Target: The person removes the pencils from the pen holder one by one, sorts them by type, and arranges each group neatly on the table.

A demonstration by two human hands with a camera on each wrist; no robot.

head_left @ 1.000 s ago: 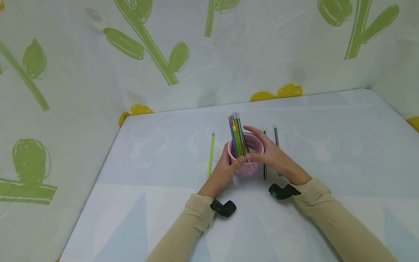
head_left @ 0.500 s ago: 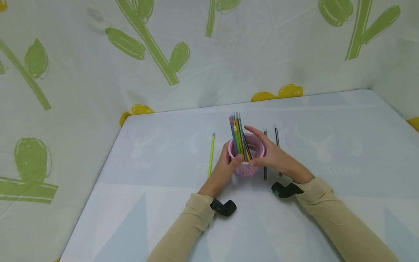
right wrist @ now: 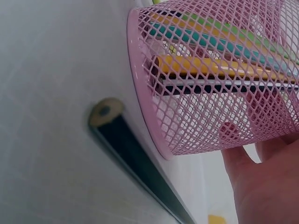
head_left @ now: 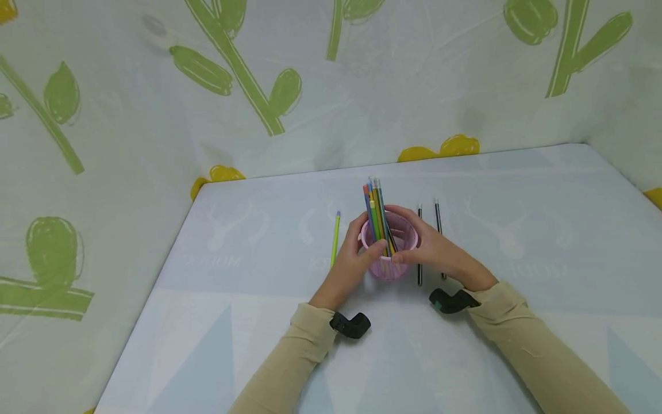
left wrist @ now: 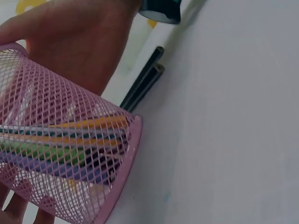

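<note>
Pale lettering (head_left: 224,262) on the table covering (head_left: 403,356), well left of the left hand (head_left: 353,261), reads "MOD", remainder too faint. Second lettering (head_left: 549,268), well right of the right hand (head_left: 433,248), also starts "MOD". Letters (head_left: 318,263) nearer the grip's left are illegible.

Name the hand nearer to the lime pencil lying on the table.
Left. The left hand is close beside the lime pencil; the right hand is farther off, across the pink cup.
</note>
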